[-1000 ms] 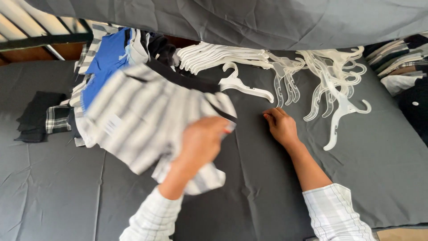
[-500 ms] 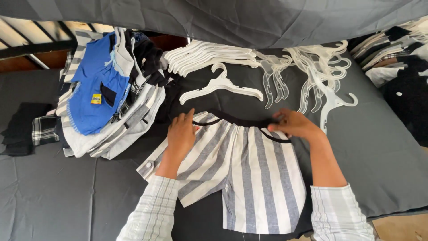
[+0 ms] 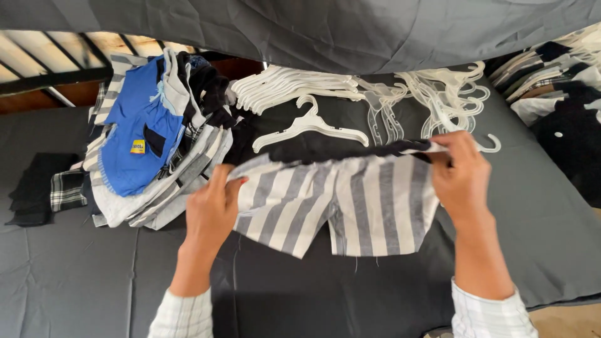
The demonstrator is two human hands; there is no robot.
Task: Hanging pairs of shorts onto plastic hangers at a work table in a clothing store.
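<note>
**Holding striped shorts by the waistband, a few pointers**

Both hands are pinching the grey-and-white striped shorts [image 3: 341, 203] at the waistband corners, the left hand [image 3: 210, 209] closed on one end and the right hand [image 3: 460, 178] closed on the other, so the garment hangs stretched between them just above the dark grey bed sheet [image 3: 94, 275]. My take: keep the pull even on both sides so the black elastic band stays straight, and grip the band itself instead of the thin fabric under it, otherwise the legs will probably twist.

The shorts look like light woven cotton, wide vertical stripes, black waistband, both legs hanging loose with a bit of frayed thread at the hem.

Just beyond the hands, a single white hanger [image 3: 310, 127] lies flat on the sheet, with a bunch of white hangers [image 3: 294, 84] and clear ones [image 3: 447, 97] further out. Past the left hand sits a clothes pile [image 3: 147, 144] with a blue piece on top.
</note>
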